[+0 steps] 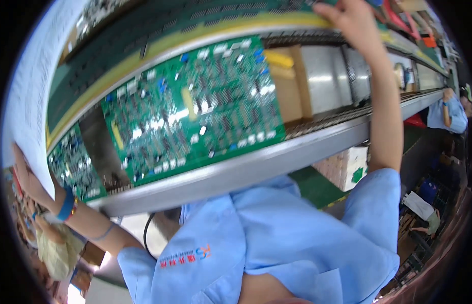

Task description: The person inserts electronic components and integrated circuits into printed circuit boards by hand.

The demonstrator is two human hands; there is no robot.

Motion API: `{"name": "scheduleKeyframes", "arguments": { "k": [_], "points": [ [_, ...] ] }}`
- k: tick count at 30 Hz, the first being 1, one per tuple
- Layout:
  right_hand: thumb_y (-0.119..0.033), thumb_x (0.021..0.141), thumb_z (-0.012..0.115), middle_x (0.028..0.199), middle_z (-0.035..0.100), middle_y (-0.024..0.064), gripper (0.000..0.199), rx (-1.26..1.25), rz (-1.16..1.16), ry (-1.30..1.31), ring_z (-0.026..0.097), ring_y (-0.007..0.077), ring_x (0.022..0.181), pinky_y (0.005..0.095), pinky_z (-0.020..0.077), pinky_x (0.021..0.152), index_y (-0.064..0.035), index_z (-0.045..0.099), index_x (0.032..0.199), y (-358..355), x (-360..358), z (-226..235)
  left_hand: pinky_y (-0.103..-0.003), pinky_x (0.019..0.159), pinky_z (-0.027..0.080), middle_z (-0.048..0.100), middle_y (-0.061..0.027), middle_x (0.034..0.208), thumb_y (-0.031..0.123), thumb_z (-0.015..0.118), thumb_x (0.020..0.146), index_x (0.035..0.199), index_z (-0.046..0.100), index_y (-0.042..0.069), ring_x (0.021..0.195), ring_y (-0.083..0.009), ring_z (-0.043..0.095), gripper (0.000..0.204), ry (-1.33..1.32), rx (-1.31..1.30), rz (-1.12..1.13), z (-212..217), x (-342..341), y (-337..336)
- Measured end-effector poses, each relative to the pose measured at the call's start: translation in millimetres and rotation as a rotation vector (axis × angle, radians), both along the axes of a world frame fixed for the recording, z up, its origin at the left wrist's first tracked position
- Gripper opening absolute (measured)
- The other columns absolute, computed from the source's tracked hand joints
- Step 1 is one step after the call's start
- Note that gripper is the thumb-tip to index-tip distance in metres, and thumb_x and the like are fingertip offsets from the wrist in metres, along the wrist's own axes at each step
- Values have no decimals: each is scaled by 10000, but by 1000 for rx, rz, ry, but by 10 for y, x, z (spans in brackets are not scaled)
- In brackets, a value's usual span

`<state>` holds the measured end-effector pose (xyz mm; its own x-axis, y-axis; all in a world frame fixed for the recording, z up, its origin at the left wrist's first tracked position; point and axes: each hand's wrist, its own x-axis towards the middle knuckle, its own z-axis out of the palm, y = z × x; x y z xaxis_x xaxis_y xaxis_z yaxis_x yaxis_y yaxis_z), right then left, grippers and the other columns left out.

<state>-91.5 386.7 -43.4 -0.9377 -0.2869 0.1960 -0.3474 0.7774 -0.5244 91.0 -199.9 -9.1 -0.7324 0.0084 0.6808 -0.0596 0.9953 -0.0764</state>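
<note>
My left hand, with a blue wristband on its wrist, grips a white printed sheet of paper at its lower edge; the sheet hides some of the fingers. At the top edge my right hand reaches across the line to the far shelf, its fingers closed at the tips. Something small and dark shows at those fingertips, too small to name, and the picture cuts off part of the hand. Between my arms a large green circuit board, full of small parts, lies across the conveyor rails. A second circuit board lies left of it.
The metal front rail runs along before my body. Beyond the boards is a long green shelf with a yellow edge. A cardboard box sits beside the large board. Other people work at the far right and lower left.
</note>
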Motion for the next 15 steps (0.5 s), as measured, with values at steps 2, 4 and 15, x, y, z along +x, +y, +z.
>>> {"name": "scheduleKeyframes", "arguments": {
  "k": [2, 4, 15],
  "points": [
    [-15, 782, 689, 887, 662, 62, 279, -6, -69, -85, 545, 105, 690, 259, 460, 632, 4, 639, 1056, -56, 65, 99, -304, 898, 489, 613, -154, 1103, -36, 560, 905, 1346, 543, -29, 1023, -235, 609, 441, 2, 227, -5, -125, 68, -120],
    [-42, 859, 645, 1070, 705, 8, 390, -70, 98, 3, 439, 47, 645, 199, 432, 644, -76, 625, 1247, 180, -6, -41, -301, 908, 496, 570, -143, 1156, -80, 513, 912, 1371, 510, -42, 1053, -229, 590, 461, 4, 291, -49, -159, 29, -37],
    [-46, 843, 649, 1041, 691, -18, 374, -3, 166, -61, 463, 62, 674, 226, 440, 658, -84, 654, 1215, 215, -128, -98, -273, 899, 503, 552, -145, 1216, -44, 494, 944, 1383, 502, -27, 1086, -220, 589, 439, -25, 359, -9, -297, 59, -246]
  ]
}}
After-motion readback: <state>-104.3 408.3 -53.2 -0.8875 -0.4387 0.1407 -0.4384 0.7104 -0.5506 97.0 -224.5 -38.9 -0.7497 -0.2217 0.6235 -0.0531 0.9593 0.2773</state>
